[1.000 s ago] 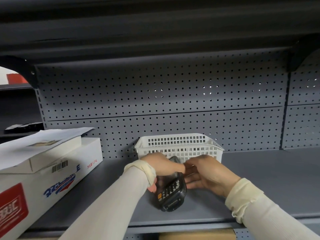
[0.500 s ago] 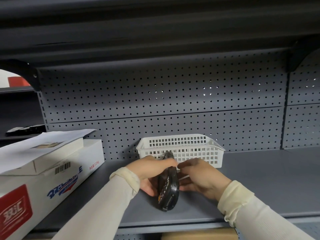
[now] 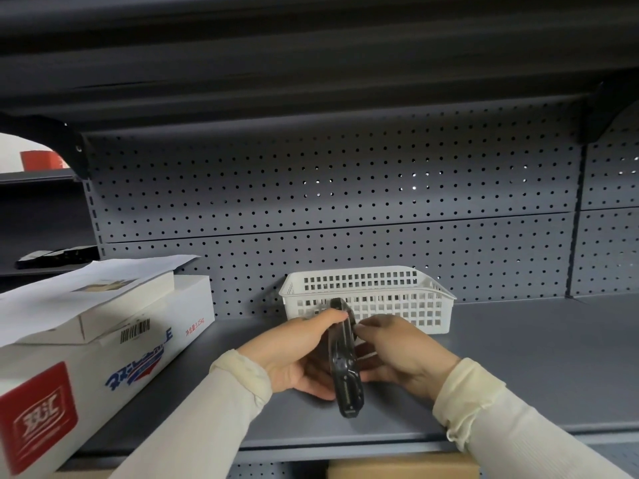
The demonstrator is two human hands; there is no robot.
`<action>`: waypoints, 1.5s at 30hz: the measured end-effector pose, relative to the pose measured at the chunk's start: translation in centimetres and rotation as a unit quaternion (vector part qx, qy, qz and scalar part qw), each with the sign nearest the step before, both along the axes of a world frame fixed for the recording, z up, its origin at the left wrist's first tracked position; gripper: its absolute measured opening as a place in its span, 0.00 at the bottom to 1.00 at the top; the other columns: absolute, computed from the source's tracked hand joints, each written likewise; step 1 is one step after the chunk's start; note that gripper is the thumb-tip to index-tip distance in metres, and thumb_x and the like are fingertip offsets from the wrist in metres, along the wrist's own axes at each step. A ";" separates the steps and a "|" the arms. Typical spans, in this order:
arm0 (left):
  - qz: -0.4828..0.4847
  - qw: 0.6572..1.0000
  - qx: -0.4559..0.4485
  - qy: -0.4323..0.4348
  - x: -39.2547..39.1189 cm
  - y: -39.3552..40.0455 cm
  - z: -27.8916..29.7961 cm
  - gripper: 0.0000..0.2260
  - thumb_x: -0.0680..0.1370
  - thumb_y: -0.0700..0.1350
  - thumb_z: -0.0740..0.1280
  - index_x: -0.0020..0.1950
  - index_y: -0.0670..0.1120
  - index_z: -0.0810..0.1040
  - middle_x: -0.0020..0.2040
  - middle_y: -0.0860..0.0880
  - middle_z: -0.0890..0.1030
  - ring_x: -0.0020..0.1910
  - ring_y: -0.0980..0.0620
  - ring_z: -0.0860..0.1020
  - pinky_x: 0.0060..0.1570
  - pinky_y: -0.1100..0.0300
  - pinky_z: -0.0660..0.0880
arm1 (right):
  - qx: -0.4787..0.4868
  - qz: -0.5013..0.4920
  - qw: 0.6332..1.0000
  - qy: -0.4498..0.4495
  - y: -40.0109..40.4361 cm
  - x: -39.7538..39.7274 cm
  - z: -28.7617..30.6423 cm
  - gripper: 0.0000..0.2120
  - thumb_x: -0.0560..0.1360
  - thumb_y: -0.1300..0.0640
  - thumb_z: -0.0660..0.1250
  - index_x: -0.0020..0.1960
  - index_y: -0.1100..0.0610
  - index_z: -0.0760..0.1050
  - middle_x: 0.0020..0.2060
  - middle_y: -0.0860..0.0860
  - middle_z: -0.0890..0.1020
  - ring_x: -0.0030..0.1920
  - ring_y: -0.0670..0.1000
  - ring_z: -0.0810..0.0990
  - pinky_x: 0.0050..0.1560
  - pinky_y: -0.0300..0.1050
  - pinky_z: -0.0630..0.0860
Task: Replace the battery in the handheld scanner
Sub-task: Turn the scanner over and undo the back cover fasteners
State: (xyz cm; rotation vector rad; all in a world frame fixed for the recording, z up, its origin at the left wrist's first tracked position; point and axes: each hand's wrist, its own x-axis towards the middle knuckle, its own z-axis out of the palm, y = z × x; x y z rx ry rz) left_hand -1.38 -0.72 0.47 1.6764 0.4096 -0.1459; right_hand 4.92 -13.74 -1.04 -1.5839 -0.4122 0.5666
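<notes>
The black handheld scanner (image 3: 345,371) is held on edge above the grey shelf (image 3: 518,368), its narrow side toward me and its keypad face turned away to the left. My left hand (image 3: 294,357) grips it from the left, fingers curled over its top. From the right, my right hand (image 3: 397,354) presses against its back, fingertips near the top edge. No battery shows; the scanner's back is hidden by my right hand.
A white perforated plastic basket (image 3: 380,299) stands just behind the hands, against the pegboard back wall. A white carton (image 3: 103,357) with a red logo and papers on top fills the shelf's left. A brown box (image 3: 397,470) sits below the shelf edge.
The scanner has been rolled from keypad-up onto its edge, keypad turning left. Both hands turned with it and shifted slightly toward me.
</notes>
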 end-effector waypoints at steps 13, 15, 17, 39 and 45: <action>0.042 0.988 -0.104 -0.109 -0.9 -0.9 -1.1 0.13 0.81 0.47 0.55 0.54 0.45 0.78 0.38 0.45 0.86 0.34 0.49 0.84 0.34 0.53 0.81 | -0.012 -0.036 0.999 -0.019 -0.2 0.4 -0.2 0.14 0.75 0.63 0.65 0.58 0.70 0.71 0.45 0.63 0.80 0.41 0.58 0.80 0.47 0.55 0.80; 0.064 0.984 -0.112 -0.121 -1.0 -0.9 -1.3 0.13 0.82 0.46 0.55 0.57 0.44 0.77 0.41 0.44 0.85 0.34 0.49 0.84 0.32 0.54 0.80 | -0.012 -0.050 0.998 -0.025 -0.2 0.7 -0.4 0.13 0.74 0.65 0.66 0.57 0.68 0.72 0.48 0.64 0.81 0.43 0.59 0.81 0.50 0.57 0.80; 0.083 0.980 -0.125 -0.128 -1.0 -1.0 -1.4 0.13 0.82 0.45 0.54 0.58 0.43 0.76 0.45 0.42 0.84 0.35 0.48 0.84 0.31 0.53 0.81 | -0.019 -0.063 0.997 -0.035 -0.3 0.8 -0.4 0.11 0.73 0.65 0.67 0.54 0.69 0.74 0.49 0.66 0.82 0.45 0.61 0.81 0.55 0.60 0.78; 0.034 0.935 0.340 -0.093 0.7 -0.2 -2.3 0.17 0.81 0.45 0.55 0.32 0.46 0.64 0.30 0.50 0.67 0.30 0.53 0.66 0.38 0.59 0.68 | -0.129 -0.086 0.975 -0.162 -0.7 1.9 -0.9 0.12 0.72 0.61 0.68 0.46 0.72 0.77 0.35 0.58 0.77 0.32 0.50 0.74 0.30 0.38 0.68; -0.004 0.915 0.399 -0.063 1.1 -0.1 -2.3 0.17 0.81 0.45 0.54 0.32 0.47 0.63 0.31 0.50 0.67 0.30 0.55 0.65 0.30 0.62 0.62 | -0.159 -0.077 0.967 -0.181 -0.7 1.9 -1.1 0.07 0.72 0.60 0.67 0.42 0.64 0.78 0.35 0.57 0.76 0.29 0.49 0.71 0.29 0.37 0.67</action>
